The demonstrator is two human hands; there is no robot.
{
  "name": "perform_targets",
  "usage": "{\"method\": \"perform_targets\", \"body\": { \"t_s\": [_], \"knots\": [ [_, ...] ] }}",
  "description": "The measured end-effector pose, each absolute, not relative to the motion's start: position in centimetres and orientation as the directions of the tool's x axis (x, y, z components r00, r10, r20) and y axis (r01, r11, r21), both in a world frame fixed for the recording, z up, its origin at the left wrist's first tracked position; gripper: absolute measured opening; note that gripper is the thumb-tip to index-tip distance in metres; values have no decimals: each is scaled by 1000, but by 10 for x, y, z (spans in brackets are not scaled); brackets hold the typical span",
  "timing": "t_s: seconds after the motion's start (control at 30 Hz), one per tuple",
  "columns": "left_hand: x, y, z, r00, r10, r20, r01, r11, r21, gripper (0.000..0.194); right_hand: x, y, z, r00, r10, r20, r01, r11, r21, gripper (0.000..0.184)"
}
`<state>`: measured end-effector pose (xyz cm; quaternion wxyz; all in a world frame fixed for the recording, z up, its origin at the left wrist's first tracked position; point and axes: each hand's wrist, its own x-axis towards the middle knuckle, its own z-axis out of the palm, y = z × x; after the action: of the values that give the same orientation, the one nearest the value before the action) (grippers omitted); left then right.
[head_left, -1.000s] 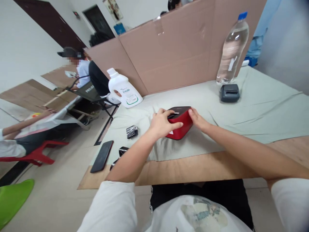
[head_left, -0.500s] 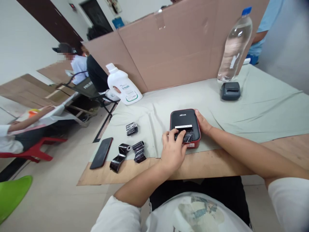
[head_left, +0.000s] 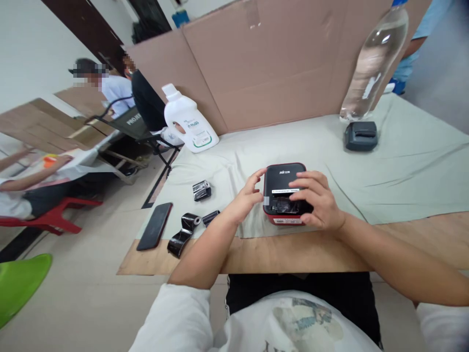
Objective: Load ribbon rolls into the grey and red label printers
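The red-and-black box (head_left: 282, 182) sits flat on the cloth (head_left: 256, 146), between the fingers of the left hand (head_left: 242, 204) and those of the right hand (head_left: 326, 203). The left fingers are apart, with the forefinger and thumb beside the box's left edge; light contact there is possible, but I cannot tell. The right fingers are spread too, the tips over the box's top near the black film (head_left: 287, 205) in its opening. Whether they press on it is unclear. Neither hand is closed around the box.

The shell looks stiff and fairly light, smooth enough to slide on the cloth if pushed from one side. The best hold is low on both red sides, fingers opposite each other, clear of the opening. The film looks thin, slick and easy to crease, so it wants only fingertips at its edges.

Beyond the left fingers, toward the phone (head_left: 155, 227), lie a wrapped roll (head_left: 202, 190) and an unwound strip (head_left: 179, 243). A dark grey device (head_left: 361, 137) stands farther out past the right fingers.
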<state>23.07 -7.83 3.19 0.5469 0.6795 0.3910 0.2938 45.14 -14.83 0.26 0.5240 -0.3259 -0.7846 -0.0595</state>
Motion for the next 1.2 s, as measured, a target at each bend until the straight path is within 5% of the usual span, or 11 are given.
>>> {"method": "perform_targets", "body": {
  "t_s": [0.1,0.27,0.6,1.0,1.2],
  "knots": [
    [242,-75,26,577,806,-129,78,103,992,98,447,-151,-3,-347,354,869,589,803,-92,44],
    [249,-82,18,570,797,-200,-85,299,951,109,441,-148,-9,-352,334,874,612,789,-55,29],
    [252,-84,2,532,846,-35,-262,204,943,108,437,-149,-6,-332,317,888,641,767,-34,12],
    [253,-83,-8,540,840,55,-85,-10,996,106,438,-150,-12,-302,372,878,623,774,-114,7],
    [253,-82,-4,562,826,52,-121,20,992,107,438,-146,-7,-354,350,867,589,804,-84,9]
  ]
}}
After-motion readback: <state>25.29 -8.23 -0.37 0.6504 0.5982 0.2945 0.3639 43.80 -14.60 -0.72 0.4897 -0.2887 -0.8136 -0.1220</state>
